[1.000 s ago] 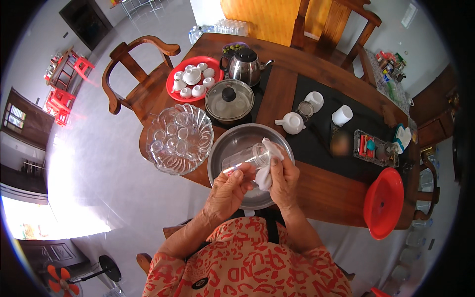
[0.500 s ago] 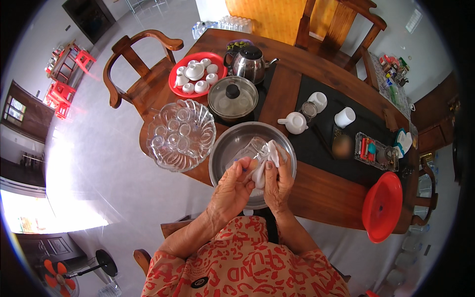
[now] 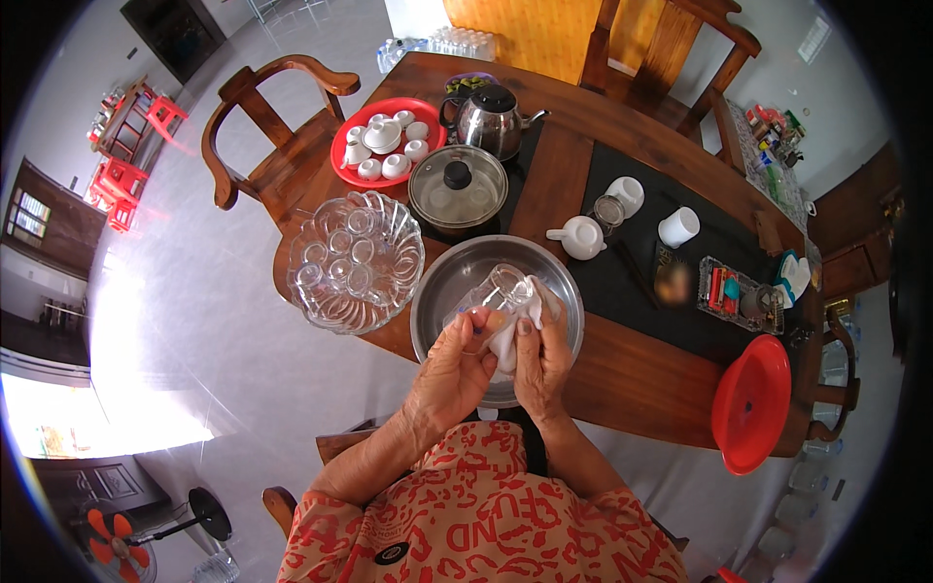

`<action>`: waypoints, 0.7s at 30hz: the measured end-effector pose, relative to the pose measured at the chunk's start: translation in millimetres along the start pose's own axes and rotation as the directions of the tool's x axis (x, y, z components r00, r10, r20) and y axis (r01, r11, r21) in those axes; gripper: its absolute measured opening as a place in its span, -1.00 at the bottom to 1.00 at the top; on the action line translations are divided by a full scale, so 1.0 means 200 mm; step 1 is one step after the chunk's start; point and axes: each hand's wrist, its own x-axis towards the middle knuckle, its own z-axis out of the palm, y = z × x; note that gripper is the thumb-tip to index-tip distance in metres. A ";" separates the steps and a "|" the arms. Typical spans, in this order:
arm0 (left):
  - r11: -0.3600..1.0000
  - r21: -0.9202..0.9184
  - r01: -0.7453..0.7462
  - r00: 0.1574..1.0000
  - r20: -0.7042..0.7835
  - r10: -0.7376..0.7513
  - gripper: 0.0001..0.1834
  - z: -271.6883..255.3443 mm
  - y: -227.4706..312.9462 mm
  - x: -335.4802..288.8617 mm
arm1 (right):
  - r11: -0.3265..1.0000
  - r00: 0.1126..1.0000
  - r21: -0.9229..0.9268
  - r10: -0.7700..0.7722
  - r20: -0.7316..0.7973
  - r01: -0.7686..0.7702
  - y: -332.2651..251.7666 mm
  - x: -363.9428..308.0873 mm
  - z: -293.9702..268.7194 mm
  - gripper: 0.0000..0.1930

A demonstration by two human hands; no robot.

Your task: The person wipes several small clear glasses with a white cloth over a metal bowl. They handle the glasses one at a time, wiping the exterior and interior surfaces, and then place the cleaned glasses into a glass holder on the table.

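Over a wide stainless steel basin, both hands are on a clear drinking glass. My left hand closes its fingers around one end of it. A white cloth is bunched in my right hand, pressed to the side and rim of the glass. Part of the glass is hidden behind the fingers and cloth. Just left of the basin stands a scalloped glass bowl with several small clear glasses in it.
Behind the basin are a lidded pot, a steel kettle and a red tray of white teaware. To the right lie a white teapot, white cups and a red basin at the table's edge.
The glass has tilted slightly and its round end shows more clearly. My right hand and the cloth have shifted a little along it; my left hand keeps its hold.
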 end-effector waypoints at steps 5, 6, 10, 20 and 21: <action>0.999 0.014 -0.037 0.999 -0.026 0.037 -0.73 0.00 0.00 0.02 | 0.921 0.940 -0.191 -0.333 0.073 0.341 -0.06 0.01 -0.03 -0.64; 0.999 0.011 -0.035 0.999 -0.028 0.035 -0.73 -0.01 0.00 0.02 | 0.939 0.957 -0.186 -0.284 0.062 0.291 -0.06 0.02 -0.04 -0.66; 0.998 0.048 -0.032 0.998 0.051 0.030 -0.74 -0.02 0.00 0.01 | 0.998 0.997 -0.011 -0.060 0.048 0.060 -0.08 0.07 -0.10 -0.71; 0.998 0.063 -0.017 1.000 0.014 0.016 -0.77 -0.09 0.03 0.02 | 0.993 0.966 0.052 -0.118 0.229 0.109 -0.07 0.08 -0.18 -0.71; 0.998 0.063 -0.009 1.000 0.010 0.009 -0.77 -0.09 0.03 0.01 | 0.991 0.963 0.044 -0.136 0.235 0.129 -0.06 0.09 -0.18 -0.70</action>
